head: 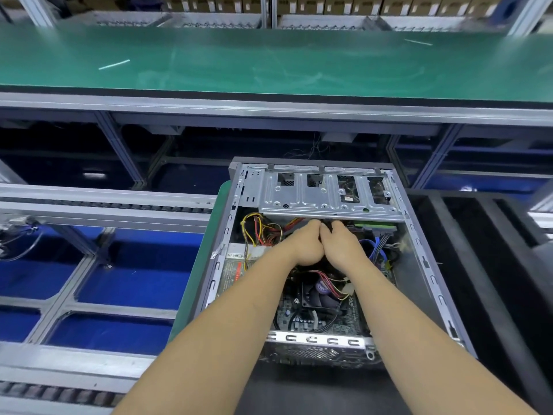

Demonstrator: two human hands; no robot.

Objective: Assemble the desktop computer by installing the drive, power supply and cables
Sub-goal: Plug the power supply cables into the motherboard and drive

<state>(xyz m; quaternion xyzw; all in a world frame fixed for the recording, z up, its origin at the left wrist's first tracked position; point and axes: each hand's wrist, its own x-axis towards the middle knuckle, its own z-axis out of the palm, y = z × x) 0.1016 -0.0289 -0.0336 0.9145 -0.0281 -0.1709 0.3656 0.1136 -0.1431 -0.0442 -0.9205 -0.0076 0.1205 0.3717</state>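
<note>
Two hands, your left hand (305,245) and right hand (341,247), meet inside the open PC case (434,283), at 12 o'clock under the drive cage (314,193); fingers hidden, grip can't be told. Risk: tugging psu cables (263,229) blind could bend a connector.

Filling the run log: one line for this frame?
stage: cabling | left hand, right hand: together under drive cage | held item: hidden | case: open
</note>
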